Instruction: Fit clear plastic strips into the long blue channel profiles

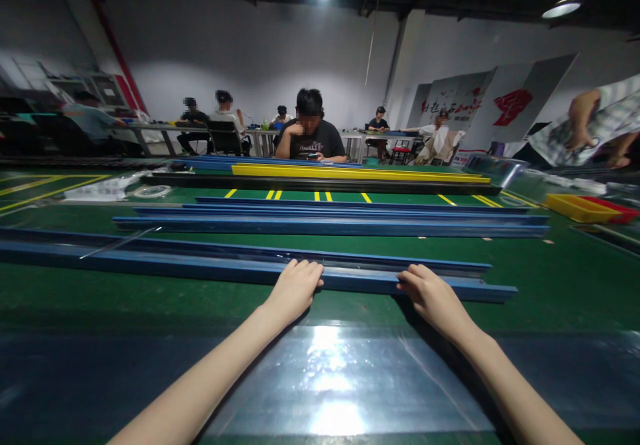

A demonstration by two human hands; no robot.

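A long blue channel-shaped profile (pixel 200 265) lies from left to right across the green table in front of me. My left hand (pixel 299 288) is closed on its near edge, close to the middle, with the fingertips curled over the rim. Farther right, my right hand (pixel 433 296) grips the same edge near the profile's right end, fingers bent and partly hidden behind the hand. A thin clear strip (pixel 120 242) rests slantwise over the left part of the profile. Between my forearms, a sheet of clear, shiny plastic (pixel 330 378) covers the near side of the table.
More blue profiles (pixel 330 224) lie beyond mine, then a black profile (pixel 320 183) and a yellow one (pixel 360 173). Yellow and red trays (pixel 580 208) sit at the right. Across the table a person (pixel 310 138) looks at a phone; another person's hands (pixel 583 135) are at far right.
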